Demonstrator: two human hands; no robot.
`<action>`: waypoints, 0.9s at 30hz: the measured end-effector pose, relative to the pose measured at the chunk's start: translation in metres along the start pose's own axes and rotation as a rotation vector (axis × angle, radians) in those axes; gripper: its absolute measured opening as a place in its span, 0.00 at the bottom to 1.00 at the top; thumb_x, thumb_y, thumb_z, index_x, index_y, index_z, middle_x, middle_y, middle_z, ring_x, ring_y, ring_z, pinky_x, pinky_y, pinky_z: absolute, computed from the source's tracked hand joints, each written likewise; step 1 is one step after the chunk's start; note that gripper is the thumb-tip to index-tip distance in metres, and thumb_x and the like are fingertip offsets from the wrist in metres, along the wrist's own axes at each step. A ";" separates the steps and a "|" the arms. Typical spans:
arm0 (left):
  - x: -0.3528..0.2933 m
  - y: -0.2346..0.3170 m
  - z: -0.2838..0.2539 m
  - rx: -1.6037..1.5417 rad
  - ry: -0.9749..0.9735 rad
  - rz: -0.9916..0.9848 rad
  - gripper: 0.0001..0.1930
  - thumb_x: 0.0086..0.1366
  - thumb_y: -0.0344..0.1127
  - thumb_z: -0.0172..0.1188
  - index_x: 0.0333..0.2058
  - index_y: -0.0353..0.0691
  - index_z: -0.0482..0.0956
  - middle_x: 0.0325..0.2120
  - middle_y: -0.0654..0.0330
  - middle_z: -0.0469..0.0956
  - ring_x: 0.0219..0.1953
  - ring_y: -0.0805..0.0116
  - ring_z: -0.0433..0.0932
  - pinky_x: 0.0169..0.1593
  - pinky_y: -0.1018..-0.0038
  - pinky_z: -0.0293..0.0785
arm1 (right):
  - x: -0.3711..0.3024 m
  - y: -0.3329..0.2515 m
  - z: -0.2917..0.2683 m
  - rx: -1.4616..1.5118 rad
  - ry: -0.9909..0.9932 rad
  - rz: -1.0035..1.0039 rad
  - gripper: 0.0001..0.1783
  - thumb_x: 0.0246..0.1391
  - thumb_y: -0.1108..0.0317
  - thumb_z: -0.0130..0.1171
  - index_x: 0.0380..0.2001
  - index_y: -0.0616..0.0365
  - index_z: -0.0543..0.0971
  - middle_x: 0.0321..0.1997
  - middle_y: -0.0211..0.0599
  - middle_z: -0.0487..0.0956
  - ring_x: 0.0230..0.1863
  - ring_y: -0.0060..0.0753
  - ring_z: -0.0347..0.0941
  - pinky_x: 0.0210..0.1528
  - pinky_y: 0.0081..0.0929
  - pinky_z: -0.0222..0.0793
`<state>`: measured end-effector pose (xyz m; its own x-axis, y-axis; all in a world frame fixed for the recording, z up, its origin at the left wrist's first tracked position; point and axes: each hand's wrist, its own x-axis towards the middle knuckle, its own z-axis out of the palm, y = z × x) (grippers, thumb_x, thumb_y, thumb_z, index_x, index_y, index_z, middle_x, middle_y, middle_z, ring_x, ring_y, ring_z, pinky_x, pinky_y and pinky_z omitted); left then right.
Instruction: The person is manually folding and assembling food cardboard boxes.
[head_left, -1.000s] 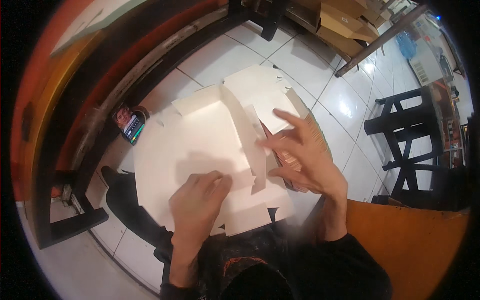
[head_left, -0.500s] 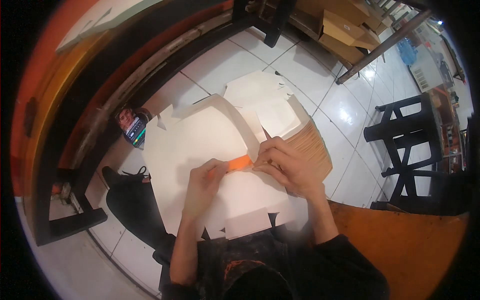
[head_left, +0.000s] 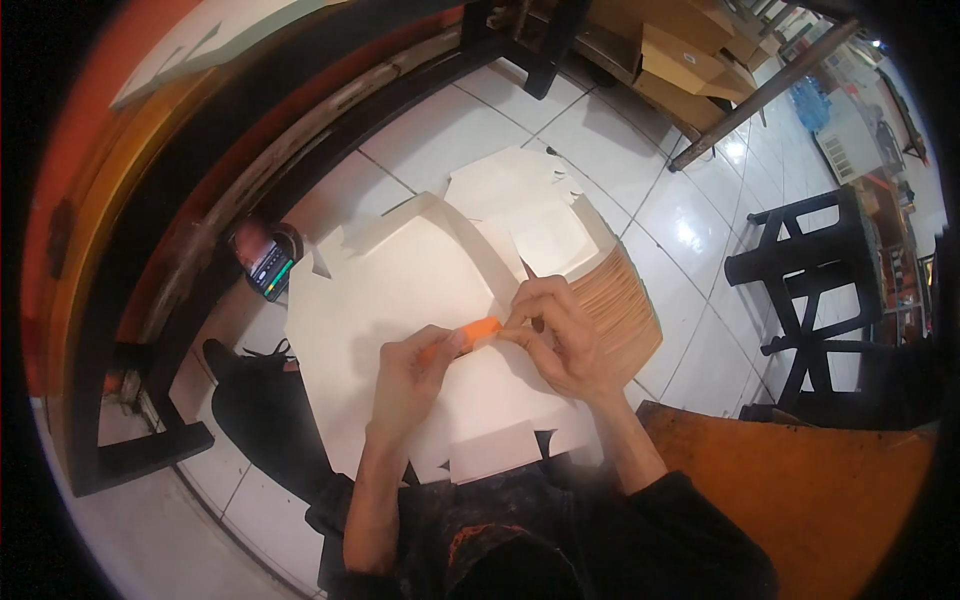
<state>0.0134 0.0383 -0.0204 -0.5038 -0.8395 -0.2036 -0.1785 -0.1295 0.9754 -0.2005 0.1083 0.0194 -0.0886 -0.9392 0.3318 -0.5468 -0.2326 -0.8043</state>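
Note:
A white cardboard box blank (head_left: 370, 280), partly folded, lies over my lap with its flaps and cut notches spread out. Above its middle, a small orange strip (head_left: 480, 331) is pinched in the thumb and fingers of my left hand (head_left: 412, 368). My right hand (head_left: 560, 345) has its fingertips closed at the strip's right end. A thin, dark brown pointed thing (head_left: 529, 270) sticks up from the curled fingers of this hand; its kind is unclear. Just beyond my right hand stands a stack of flat box blanks (head_left: 622, 315), white on top with brown edges.
A phone (head_left: 268, 265) with a lit screen leans at the left, by a dark wooden frame (head_left: 330, 150). At the right are a black stool (head_left: 810, 270) and an orange-brown surface (head_left: 780, 490). Brown cardboard boxes (head_left: 690, 65) sit at the back on white floor tiles (head_left: 690, 230).
The orange strip has shifted slightly right and tilted up at its right end, and less of it shows. My left hand has followed it; my right hand has barely moved.

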 end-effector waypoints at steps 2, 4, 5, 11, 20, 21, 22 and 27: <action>0.000 0.002 -0.001 0.000 0.008 -0.003 0.15 0.78 0.39 0.63 0.41 0.29 0.88 0.26 0.65 0.83 0.30 0.80 0.73 0.36 0.77 0.71 | -0.001 0.000 0.002 0.098 0.036 0.098 0.07 0.60 0.74 0.70 0.38 0.61 0.82 0.48 0.38 0.79 0.47 0.40 0.78 0.48 0.33 0.75; 0.000 0.002 -0.001 0.000 0.016 -0.005 0.15 0.77 0.39 0.63 0.38 0.30 0.88 0.25 0.67 0.80 0.29 0.80 0.71 0.35 0.77 0.69 | 0.000 0.000 0.002 0.054 0.016 0.050 0.06 0.60 0.74 0.70 0.38 0.60 0.82 0.48 0.38 0.79 0.47 0.40 0.78 0.49 0.33 0.75; 0.001 0.001 -0.001 0.032 0.015 0.009 0.15 0.77 0.38 0.63 0.39 0.30 0.88 0.25 0.67 0.81 0.30 0.80 0.72 0.36 0.77 0.70 | 0.001 0.000 0.000 0.009 -0.005 0.001 0.06 0.60 0.74 0.70 0.38 0.60 0.82 0.48 0.38 0.78 0.47 0.40 0.78 0.50 0.33 0.75; 0.001 -0.010 -0.004 0.108 -0.017 0.012 0.13 0.77 0.38 0.63 0.45 0.31 0.89 0.26 0.61 0.84 0.28 0.77 0.73 0.36 0.74 0.73 | 0.009 0.000 -0.007 0.006 -0.076 0.013 0.06 0.61 0.69 0.69 0.37 0.58 0.83 0.48 0.38 0.79 0.48 0.40 0.79 0.56 0.36 0.74; -0.008 -0.011 0.002 0.224 -0.044 0.077 0.13 0.74 0.37 0.65 0.48 0.34 0.89 0.37 0.54 0.87 0.37 0.66 0.83 0.40 0.69 0.77 | 0.004 -0.005 -0.014 -0.104 -0.148 -0.110 0.11 0.66 0.60 0.67 0.42 0.55 0.85 0.45 0.39 0.77 0.45 0.38 0.79 0.60 0.40 0.71; -0.009 -0.011 0.004 0.206 -0.014 0.112 0.12 0.72 0.35 0.67 0.49 0.35 0.89 0.41 0.53 0.88 0.41 0.63 0.85 0.42 0.68 0.79 | 0.007 -0.010 -0.015 -0.117 -0.133 -0.109 0.11 0.66 0.60 0.67 0.42 0.55 0.85 0.45 0.39 0.77 0.45 0.38 0.79 0.60 0.40 0.71; -0.014 -0.010 0.006 0.209 -0.022 0.118 0.12 0.72 0.35 0.67 0.49 0.35 0.89 0.41 0.53 0.88 0.41 0.63 0.85 0.42 0.68 0.79 | 0.008 -0.018 -0.012 0.028 -0.044 0.061 0.13 0.67 0.59 0.66 0.45 0.57 0.85 0.43 0.40 0.77 0.44 0.40 0.79 0.56 0.39 0.73; -0.018 -0.003 0.024 0.529 0.061 0.599 0.13 0.60 0.24 0.72 0.45 0.39 0.89 0.44 0.57 0.87 0.45 0.55 0.85 0.48 0.62 0.83 | 0.002 -0.002 0.006 -0.024 0.018 0.066 0.17 0.70 0.61 0.64 0.52 0.62 0.83 0.40 0.44 0.75 0.39 0.48 0.78 0.43 0.39 0.75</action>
<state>0.0031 0.0664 -0.0219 -0.5963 -0.7164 0.3623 -0.2768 0.6072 0.7448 -0.1942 0.1052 0.0190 -0.1396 -0.9475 0.2877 -0.5594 -0.1643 -0.8125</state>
